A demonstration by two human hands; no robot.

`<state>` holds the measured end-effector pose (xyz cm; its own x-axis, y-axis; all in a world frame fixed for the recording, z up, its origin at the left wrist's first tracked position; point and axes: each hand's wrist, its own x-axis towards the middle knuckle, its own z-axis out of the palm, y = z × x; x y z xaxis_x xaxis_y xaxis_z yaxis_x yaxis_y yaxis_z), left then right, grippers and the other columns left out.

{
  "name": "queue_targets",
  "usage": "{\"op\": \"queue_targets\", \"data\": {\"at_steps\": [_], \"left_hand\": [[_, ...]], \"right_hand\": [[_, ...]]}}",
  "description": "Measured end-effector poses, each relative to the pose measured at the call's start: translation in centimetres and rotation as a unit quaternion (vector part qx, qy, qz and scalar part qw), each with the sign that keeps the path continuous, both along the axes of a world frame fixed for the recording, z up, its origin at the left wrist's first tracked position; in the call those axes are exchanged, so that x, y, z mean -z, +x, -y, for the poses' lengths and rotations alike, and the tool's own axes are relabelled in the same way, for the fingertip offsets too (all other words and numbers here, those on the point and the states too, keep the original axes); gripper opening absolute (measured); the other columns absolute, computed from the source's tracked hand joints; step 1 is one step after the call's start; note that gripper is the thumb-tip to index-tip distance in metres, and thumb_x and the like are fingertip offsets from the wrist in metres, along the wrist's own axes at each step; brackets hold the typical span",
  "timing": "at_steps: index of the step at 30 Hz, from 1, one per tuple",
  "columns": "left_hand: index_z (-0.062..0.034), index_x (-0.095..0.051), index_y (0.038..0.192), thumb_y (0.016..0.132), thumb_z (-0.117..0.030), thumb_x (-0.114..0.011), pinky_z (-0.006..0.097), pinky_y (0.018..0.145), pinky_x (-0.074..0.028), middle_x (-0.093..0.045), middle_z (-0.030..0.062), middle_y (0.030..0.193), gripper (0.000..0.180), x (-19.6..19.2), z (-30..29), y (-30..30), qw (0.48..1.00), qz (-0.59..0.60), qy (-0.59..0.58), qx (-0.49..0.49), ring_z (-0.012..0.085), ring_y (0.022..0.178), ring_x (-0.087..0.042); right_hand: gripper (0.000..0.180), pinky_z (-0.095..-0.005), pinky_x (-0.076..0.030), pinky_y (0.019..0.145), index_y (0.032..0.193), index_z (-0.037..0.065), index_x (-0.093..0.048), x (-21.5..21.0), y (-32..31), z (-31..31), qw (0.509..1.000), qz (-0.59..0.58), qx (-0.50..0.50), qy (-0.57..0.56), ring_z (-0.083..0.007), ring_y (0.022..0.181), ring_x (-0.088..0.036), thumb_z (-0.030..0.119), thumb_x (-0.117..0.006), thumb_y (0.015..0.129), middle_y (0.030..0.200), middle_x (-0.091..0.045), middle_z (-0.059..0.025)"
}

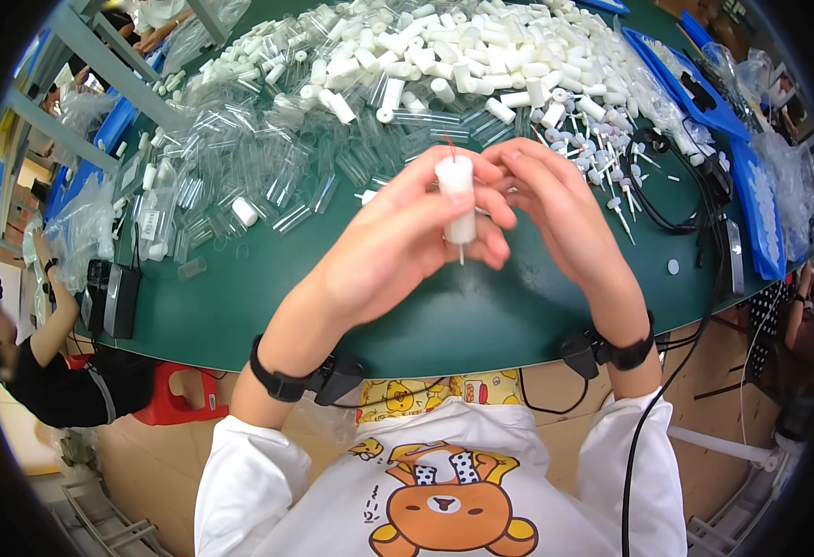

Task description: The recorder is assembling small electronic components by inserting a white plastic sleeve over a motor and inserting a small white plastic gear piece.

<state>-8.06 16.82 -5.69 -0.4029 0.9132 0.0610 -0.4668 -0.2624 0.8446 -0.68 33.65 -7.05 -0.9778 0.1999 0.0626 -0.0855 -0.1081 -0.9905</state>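
Note:
Above the green table, my left hand [374, 246] grips a white plastic cylinder [455, 174] upright between thumb and fingers. A thin pale stem pokes out of its lower end, and a fine red strand shows at its top. My right hand [569, 213] is just to the right of it, fingers stretched and loosely bent, with the tips close to the cylinder's upper end. Whether those fingertips touch it I cannot tell. Beyond my hands lie clear plastic tubes [240, 153] and a big heap of white cylinders [481, 51].
Small white pieces with thin stems [602, 153] are scattered at the right, beside black cables [648, 195]. A blue tray [755, 209] stands at the table's right edge. A black box [122, 302] sits at the left edge. Another person [63, 371] is at far left, near a red stool [179, 395].

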Motion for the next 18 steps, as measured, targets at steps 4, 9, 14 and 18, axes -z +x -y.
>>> {"op": "queue_targets", "data": {"at_steps": [4,9,14,18], "left_hand": [[-0.0049,-0.041,0.119,0.094,-0.025,-0.049,0.024,0.061,-0.04,-0.054,0.0095,0.081,0.033,-0.5,3.5,4.5,0.996,-0.061,-0.066,0.024,0.013,0.067,-0.052],[-0.0046,-0.037,0.122,0.098,-0.015,-0.04,0.022,0.065,-0.038,-0.046,0.0031,0.089,0.026,3.2,7.5,9.5,0.991,0.058,-0.052,0.107,0.0078,0.074,-0.042],[-0.0028,-0.041,0.121,0.097,-0.018,-0.043,0.021,0.063,-0.039,-0.048,0.0022,0.088,0.029,6.5,8.7,12.9,0.975,0.099,-0.164,0.114,0.0063,0.072,-0.044],[-0.0031,-0.042,0.121,0.097,-0.019,-0.043,0.021,0.06,-0.038,-0.049,0.0005,0.08,0.029,8.0,8.6,14.2,0.969,0.161,-0.159,0.097,0.0065,0.068,-0.044]], "right_hand": [[0.026,-0.029,-0.044,0.086,0.111,-0.002,-0.055,-2.5,5.5,3.7,0.995,-0.028,-0.068,0.064,-0.015,0.098,-0.055,0.017,-0.045,0.096,0.106,-0.057,-0.0088],[0.027,-0.0288,-0.045,0.083,0.115,-0.001,-0.056,1.2,10.5,6.3,0.995,-0.009,-0.099,0.016,-0.0165,0.096,-0.056,0.005,-0.054,0.089,0.106,-0.056,-0.0111],[0.017,-0.0257,-0.043,0.072,0.102,0.0,-0.063,4.5,12.7,7.5,0.992,0.045,-0.084,0.077,-0.0124,0.084,-0.054,0.004,-0.058,0.086,0.091,-0.055,-0.0072],[0.012,-0.0231,-0.04,0.059,0.092,-0.002,-0.066,5.1,12.7,8.1,0.994,0.105,-0.028,-0.001,-0.0076,0.068,-0.051,0.003,-0.057,0.088,0.076,-0.053,-0.0031]]}}
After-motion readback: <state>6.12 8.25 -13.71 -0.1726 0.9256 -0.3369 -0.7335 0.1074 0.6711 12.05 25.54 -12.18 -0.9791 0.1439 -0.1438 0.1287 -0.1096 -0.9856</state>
